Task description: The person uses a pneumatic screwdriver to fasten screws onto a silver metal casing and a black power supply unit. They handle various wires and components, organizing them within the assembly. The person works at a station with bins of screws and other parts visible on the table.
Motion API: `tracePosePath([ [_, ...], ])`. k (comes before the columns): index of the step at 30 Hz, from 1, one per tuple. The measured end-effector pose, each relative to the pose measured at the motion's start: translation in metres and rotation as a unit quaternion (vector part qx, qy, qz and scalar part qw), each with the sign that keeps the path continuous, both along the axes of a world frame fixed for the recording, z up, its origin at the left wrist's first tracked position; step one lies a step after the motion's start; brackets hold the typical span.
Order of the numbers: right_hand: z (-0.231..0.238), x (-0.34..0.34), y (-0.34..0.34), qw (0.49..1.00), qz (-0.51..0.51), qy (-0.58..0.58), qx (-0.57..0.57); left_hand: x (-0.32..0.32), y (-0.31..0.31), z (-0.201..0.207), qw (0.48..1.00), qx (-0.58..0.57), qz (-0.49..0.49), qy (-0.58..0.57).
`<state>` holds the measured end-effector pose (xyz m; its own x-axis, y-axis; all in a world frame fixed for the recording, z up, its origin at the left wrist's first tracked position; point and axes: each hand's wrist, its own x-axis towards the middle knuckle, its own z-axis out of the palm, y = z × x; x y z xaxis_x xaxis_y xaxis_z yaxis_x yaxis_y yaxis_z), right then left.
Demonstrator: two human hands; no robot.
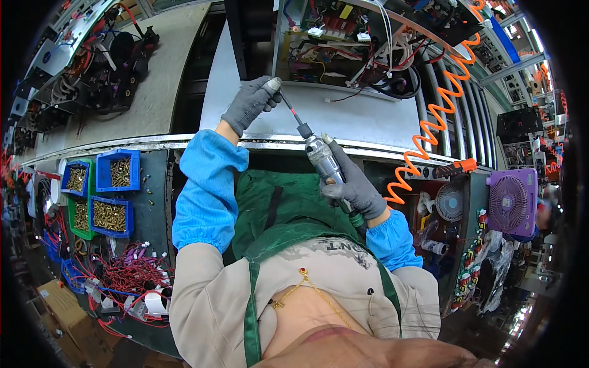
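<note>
My right hand (357, 184), in a grey glove, wraps round a silver air screwdriver (324, 159) tilted up and to the left. Its long thin bit (291, 108) has a red band and ends at the fingertips of my left hand (250, 104). That hand, gloved too, is closed in a pinch at the bit's tip; whatever small piece it grips is hidden by thumb and fingers. Just beyond both hands is an open metal housing (276, 43) with circuit boards (313, 52) and wires inside, on a pale metal plate (362, 119).
An orange coiled air hose (427, 126) hangs at the right, near an orange-and-black tool (455, 168) and a purple fan (513, 203). Blue bins (130, 154) of brass-coloured screws and red wire bundles (132, 270) lie at the left. Metal rollers (469, 116) run at the far right.
</note>
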<state>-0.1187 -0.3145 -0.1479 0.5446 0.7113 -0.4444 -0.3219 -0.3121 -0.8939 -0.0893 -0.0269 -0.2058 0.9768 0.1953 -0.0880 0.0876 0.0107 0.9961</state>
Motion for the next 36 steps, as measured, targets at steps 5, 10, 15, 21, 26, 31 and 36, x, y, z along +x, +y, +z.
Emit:
tracePosePath([
  [5,-0.001,0.003,-0.003,0.995,-0.011,0.079,0.067,0.001,0.006,-0.001,0.998,-0.028,-0.05,-0.014],
  [10,-0.003,0.001,0.0,0.997,-0.022,0.043,0.053,0.004,0.005,0.009,0.996,-0.041,-0.07,-0.033],
  [15,-0.004,0.0,-0.001,0.99,-0.026,0.092,0.102,0.003,-0.009,0.006,0.981,-0.191,-0.023,-0.033],
  [21,-0.015,0.007,-0.001,0.98,-0.079,0.064,0.17,0.017,-0.032,0.033,0.97,-0.197,0.083,-0.114],
  [26,-0.016,0.026,-0.007,0.968,-0.137,0.03,0.207,0.047,-0.041,0.09,0.98,-0.013,0.086,-0.178],
  [31,-0.003,0.036,0.006,0.967,-0.155,0.004,0.203,0.056,-0.072,0.11,0.96,-0.168,0.0,-0.224],
  [36,0.007,0.043,0.025,0.975,-0.149,-0.044,0.158,0.06,-0.071,0.09,0.938,0.249,0.07,-0.233],
])
